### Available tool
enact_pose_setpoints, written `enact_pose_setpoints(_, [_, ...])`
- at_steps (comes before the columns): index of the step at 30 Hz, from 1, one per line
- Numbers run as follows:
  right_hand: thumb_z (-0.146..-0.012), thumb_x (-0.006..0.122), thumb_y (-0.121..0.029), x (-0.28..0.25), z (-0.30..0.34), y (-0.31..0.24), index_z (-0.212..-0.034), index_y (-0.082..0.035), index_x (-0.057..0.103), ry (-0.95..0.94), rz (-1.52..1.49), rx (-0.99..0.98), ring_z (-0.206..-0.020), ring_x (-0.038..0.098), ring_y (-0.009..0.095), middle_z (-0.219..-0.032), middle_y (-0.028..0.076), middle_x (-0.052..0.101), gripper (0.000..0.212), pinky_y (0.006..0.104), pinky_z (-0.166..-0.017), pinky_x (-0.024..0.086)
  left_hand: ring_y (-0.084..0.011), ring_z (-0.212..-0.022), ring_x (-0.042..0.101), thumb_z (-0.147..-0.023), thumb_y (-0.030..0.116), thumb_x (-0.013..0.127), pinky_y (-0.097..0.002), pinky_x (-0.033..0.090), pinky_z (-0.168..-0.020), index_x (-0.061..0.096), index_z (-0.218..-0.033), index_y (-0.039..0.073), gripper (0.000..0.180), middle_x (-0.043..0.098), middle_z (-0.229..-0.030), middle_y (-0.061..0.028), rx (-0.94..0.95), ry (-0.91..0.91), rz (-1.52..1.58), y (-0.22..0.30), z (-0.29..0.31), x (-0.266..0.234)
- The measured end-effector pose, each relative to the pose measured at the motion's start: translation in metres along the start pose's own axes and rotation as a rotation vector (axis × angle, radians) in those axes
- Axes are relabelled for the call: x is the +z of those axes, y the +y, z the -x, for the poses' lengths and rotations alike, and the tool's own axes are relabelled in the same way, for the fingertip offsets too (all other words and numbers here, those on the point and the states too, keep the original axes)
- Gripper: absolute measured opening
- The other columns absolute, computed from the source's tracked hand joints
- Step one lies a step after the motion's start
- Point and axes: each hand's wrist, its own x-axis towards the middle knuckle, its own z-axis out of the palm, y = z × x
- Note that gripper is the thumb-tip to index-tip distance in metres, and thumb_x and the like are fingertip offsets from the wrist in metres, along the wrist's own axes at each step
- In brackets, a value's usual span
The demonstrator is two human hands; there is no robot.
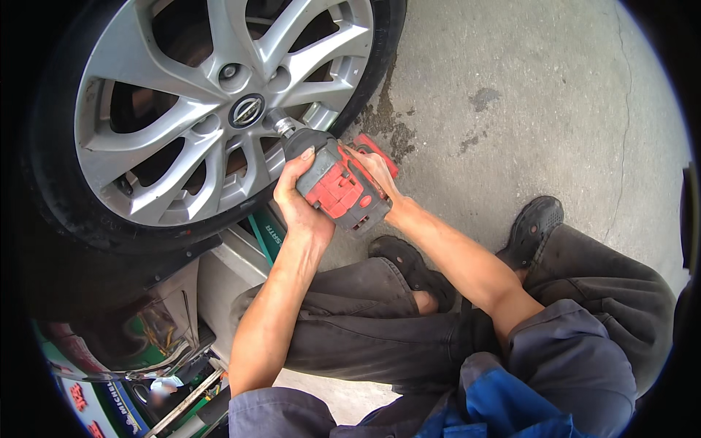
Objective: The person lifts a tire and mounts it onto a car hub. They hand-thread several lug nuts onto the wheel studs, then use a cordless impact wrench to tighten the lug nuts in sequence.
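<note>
Both my hands hold a red and black cordless impact wrench [342, 191]. My left hand [301, 201] is wrapped round its body from the left, with the thumb near the dark nose. On the other side my right hand [376, 174] grips the handle, partly hidden behind the tool. The shiny socket [280, 121] at the wrench's front points into a lug recess of the silver alloy wheel [171, 120], just right of the centre cap [247, 111]. Whether it sits on a nut is hidden. A lug nut [229, 71] shows in the recess above the cap.
A black tyre [387, 44] surrounds the wheel. Below it are a glossy dark car body panel [124, 332] and a green and silver bar-like object [266, 237]. My bent legs [372, 336] and dark clogs [535, 226] are close by on the grey concrete floor [511, 102], which has damp stains.
</note>
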Motion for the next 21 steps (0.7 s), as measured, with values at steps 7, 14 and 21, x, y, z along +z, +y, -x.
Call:
enact_pose_setpoints(7, [-0.062,0.083,-0.014,0.001,-0.007,0.0,-0.125,-0.002,0.062,-0.075,-0.032,0.014,-0.08,0.068,0.041,-0.085,0.022,0.069,0.068,0.0441,-0.069,0.054,-0.0296,-0.109,0.067,-0.089,0.035,0.063,-0.0415,0.052,-0.102,0.063,-0.123,-0.003,0.052,0.07,-0.122,-0.0186,0.016,-0.037,0.026,0.002,-0.013,-0.016])
enact_pose_setpoints(14, [-0.062,0.084,-0.019,-0.003,-0.033,-0.015,-0.129,-0.002,0.061,-0.092,0.126,0.028,-0.083,0.069,0.042,-0.086,0.023,0.069,0.073,0.0472,-0.071,0.054,-0.0275,-0.106,0.068,-0.085,0.031,0.065,-0.0392,0.052,-0.099,0.067,-0.117,0.0,0.045,0.072,-0.117,-0.0158,0.024,-0.074,0.072,0.022,-0.021,-0.004])
enact_pose_setpoints(21, [-0.067,0.081,-0.018,-0.003,-0.041,-0.02,-0.135,-0.003,0.059,-0.072,0.207,0.043,-0.085,0.071,0.04,-0.09,0.022,0.072,0.073,0.0467,-0.073,0.055,-0.0311,-0.115,0.066,-0.09,0.04,0.057,-0.0413,0.051,-0.104,0.062,-0.127,-0.003,0.057,0.068,-0.126,-0.0209,-0.003,-0.088,0.09,0.031,-0.035,-0.004])
